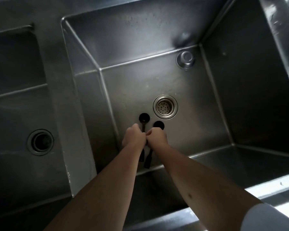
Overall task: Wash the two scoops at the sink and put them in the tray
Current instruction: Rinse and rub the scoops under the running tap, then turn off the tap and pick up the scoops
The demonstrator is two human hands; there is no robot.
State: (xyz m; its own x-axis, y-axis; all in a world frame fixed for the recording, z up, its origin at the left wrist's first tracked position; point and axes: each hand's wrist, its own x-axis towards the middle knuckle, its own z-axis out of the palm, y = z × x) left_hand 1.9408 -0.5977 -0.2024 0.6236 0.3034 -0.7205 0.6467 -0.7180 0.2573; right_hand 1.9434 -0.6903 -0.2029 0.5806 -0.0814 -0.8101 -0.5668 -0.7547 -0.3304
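Two black long-handled scoops are held low inside the deep steel sink basin (140,80). My left hand (133,138) is closed around the handle of the left scoop (144,117), whose round bowl points away from me. My right hand (157,136) grips the right scoop (158,125); only the top of its bowl shows above my knuckles. Both handle ends stick out below my fists. The two hands touch each other. No tray is in view.
A round strainer drain (165,106) lies just right of the scoop bowls. A metal overflow fitting (185,59) sits on the basin's back wall. A second basin with an open drain hole (40,142) lies to the left, past a steel divider (63,124).
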